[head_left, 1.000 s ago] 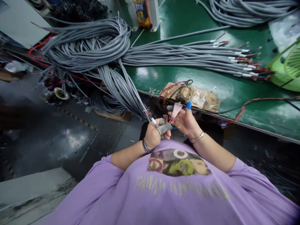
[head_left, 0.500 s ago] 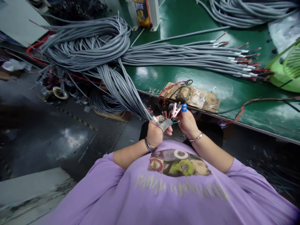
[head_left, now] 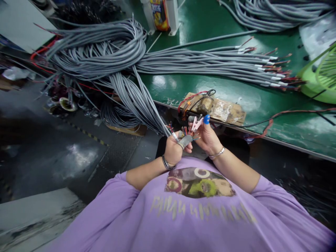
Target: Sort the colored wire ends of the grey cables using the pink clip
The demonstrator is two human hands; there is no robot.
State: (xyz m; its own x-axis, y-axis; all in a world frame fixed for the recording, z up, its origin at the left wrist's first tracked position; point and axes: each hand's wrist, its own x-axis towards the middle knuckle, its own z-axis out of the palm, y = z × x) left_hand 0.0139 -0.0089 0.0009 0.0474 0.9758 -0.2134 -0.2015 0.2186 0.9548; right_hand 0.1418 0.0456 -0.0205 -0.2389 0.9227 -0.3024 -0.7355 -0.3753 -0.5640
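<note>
My left hand (head_left: 173, 151) is closed around the end of a grey cable (head_left: 147, 105), its forefinger wrapped in grey tape. Thin coloured wires (head_left: 187, 131) fan out of the stripped cable end just above that finger. My right hand (head_left: 207, 137) pinches a pink alligator clip (head_left: 195, 123) at those wire tips; a blue cot covers one fingertip (head_left: 206, 119). Both hands hover in front of my chest, at the near edge of the green table (head_left: 236, 94).
A thick bundle of grey cables (head_left: 99, 52) drapes off the table's left end toward the floor. More cables with stripped ends (head_left: 273, 66) lie across the table. A taped cardboard block with red and black leads (head_left: 217, 108) sits at the edge, a green fan (head_left: 321, 75) at right.
My right hand has drawn closer to the left, bringing the pink clip down onto the fanned wire tips. The left hand has barely shifted.
</note>
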